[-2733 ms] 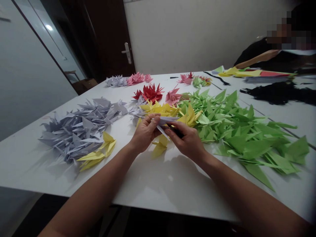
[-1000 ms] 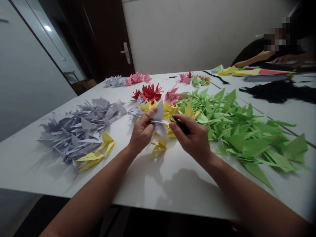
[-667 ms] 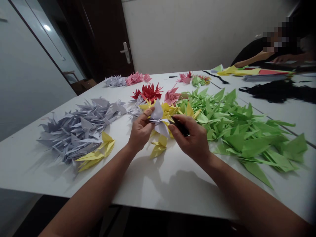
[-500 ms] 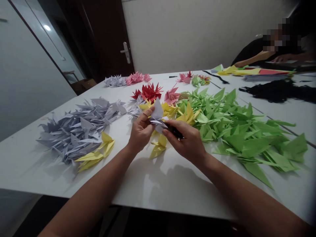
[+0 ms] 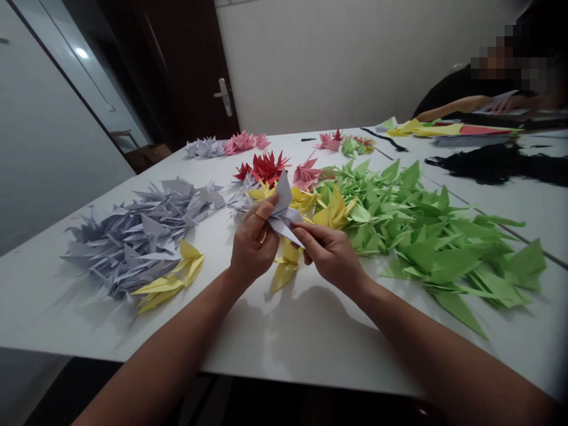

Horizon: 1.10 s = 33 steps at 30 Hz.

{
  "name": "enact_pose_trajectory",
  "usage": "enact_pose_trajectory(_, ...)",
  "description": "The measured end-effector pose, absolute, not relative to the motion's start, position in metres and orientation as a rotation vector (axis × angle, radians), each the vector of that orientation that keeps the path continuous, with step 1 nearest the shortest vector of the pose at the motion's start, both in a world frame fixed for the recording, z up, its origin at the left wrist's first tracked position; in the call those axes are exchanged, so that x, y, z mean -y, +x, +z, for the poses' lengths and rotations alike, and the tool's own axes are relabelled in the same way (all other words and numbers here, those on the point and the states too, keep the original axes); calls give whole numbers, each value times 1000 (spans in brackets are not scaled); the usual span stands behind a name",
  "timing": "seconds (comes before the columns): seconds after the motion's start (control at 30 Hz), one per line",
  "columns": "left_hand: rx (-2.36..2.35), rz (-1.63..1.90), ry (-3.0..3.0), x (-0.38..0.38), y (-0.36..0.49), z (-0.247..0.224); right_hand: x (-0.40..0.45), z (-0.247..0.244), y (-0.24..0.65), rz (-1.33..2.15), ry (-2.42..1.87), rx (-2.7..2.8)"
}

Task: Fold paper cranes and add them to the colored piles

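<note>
My left hand [image 5: 254, 239] is closed round one side of a pale lavender origami crane [image 5: 284, 219], thumb and fingers pinching its folds while a pointed wing stands up. My right hand [image 5: 331, 248] pinches the crane's lower right point between thumb and finger; its other fingers are curled and partly hidden. Just below and behind the crane lies a yellow origami crane [image 5: 285, 269] on the white table [image 5: 284, 331]. More yellow cranes [image 5: 335, 208] sit right behind my hands.
A heap of lavender cranes [image 5: 146, 231] spreads to the left, a large green heap [image 5: 430, 231] to the right. Red cranes [image 5: 266, 167] lie behind. Black strands [image 5: 483, 163] and coloured paper [image 5: 444, 129] lie at the far right, where another person [image 5: 452, 94] leans over the table.
A dark object in my right hand no longer shows. That hand's fingers have moved onto the lavender crane's point, and the crane has turned and tilted in my left hand.
</note>
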<state>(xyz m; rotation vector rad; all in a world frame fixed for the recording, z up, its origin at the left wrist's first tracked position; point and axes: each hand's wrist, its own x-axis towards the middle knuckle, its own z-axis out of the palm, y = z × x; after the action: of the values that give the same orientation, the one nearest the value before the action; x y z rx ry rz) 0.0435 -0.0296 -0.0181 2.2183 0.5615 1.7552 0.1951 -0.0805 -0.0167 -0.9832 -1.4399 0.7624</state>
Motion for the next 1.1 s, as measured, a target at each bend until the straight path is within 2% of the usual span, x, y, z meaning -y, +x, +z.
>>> enact_pose_trajectory(0.13,-534,1790,2435,33,44,-12,81,-12,194,1073,-904,1287)
enact_pose_trajectory(0.4,-459,1755,2586,38,45,-7,85,-1,193,1297,-922,1084)
enact_pose_trajectory(0.93,-464,1597,2561,46,46,-3,84,-4,195,1343,-910,1040)
enact_pose_trajectory(1.1,-443,1704,2389,43,46,-8,84,-5,194,1285,-894,1079)
